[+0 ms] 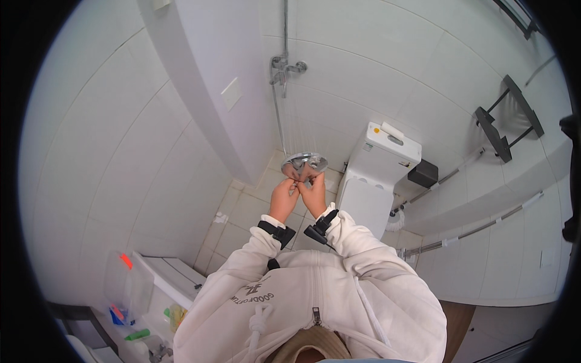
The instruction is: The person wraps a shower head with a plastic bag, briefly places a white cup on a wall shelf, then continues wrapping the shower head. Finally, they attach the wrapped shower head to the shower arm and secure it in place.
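Note:
A round, shiny chrome shower head (304, 162) is held out in front of me, and my hands are mirrored in its surface. My left hand (283, 199) is closed, with its fingertips pinched at the near edge of the shower head. Right beside it, my right hand (313, 195) is closed too, fingers bent up against the same edge. The fingertips of both hands nearly meet; any small part between them cannot be made out. Thin pale streaks like water show beyond the shower head. A thin hose (278, 115) runs from the wall mixer tap (283, 71) down toward it.
A white toilet (366, 196) stands to the right, with a dark bin (423, 173) by it. A grey folding rack (508, 118) and metal rails (478, 230) line the right wall. Bottles and a clear container (128, 284) sit at the lower left. Beige floor tiles (242, 212) lie below.

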A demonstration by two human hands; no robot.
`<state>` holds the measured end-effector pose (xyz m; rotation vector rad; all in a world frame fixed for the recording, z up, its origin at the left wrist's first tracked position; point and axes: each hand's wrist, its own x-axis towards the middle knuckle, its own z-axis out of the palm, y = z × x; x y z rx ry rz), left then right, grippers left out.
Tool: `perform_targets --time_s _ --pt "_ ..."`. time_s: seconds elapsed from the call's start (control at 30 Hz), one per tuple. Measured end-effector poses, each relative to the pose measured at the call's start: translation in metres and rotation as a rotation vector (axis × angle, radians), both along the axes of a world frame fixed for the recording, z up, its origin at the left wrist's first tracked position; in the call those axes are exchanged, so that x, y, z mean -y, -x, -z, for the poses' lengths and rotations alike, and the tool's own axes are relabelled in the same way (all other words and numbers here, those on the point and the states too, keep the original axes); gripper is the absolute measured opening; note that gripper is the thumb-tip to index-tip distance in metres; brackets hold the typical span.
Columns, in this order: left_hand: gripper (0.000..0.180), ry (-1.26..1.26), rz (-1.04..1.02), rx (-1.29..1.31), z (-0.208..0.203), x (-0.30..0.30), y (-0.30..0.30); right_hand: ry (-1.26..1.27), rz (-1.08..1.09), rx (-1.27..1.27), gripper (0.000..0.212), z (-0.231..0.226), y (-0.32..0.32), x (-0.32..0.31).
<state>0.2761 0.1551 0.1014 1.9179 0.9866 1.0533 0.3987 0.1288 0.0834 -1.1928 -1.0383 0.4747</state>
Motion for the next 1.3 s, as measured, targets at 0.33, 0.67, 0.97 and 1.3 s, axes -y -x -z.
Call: perform_targets --time_s 0.33,0.67,0.97,1.3 --pt "0.021 -0.017 0.030 -0.018 0.002 0.000 -0.018 0.031 0.014 -0.036 0.047 0.010 -0.018 0.003" --pt "0.020 0.002 0.050 -0.041 0.002 0.001 -0.037 0.021 0.027 -0.103 0.049 0.028 -0.039 0.001" --pt "0.020 -0.028 0.081 -0.062 0.002 0.001 -0.050 -0.079 0.018 -0.165 0.043 0.025 -0.051 0.004" --pt "0.015 0.054 0.120 -0.065 0.009 -0.003 -0.060 0.026 -0.022 -0.253 0.040 0.047 -0.061 0.001"
